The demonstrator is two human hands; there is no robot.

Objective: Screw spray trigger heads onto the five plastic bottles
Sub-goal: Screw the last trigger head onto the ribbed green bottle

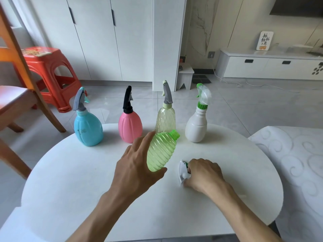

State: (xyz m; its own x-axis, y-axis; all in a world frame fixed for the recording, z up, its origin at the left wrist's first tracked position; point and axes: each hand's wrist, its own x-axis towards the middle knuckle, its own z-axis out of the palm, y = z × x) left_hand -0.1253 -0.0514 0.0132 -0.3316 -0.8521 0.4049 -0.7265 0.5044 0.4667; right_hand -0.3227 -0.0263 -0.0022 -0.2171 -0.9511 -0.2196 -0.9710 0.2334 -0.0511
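Ribbed translucent green plastic bottle, frame centre: left hand clasps it tilted; likely light, squashy, best held mid-body; right hand clamped on white trigger head on tabletop.

At centre frame a translucent lime-green ribbed bottle has a brighter green neck. Behind it stand 4 bottles: sky-blue with a grey and teal head, pink with a black head, pale clear yellow with a diamond-textured wall and a grey head, and white with a clear head and green collar. Lower right, a white and green trigger head. The table is white; at upper left a red stool
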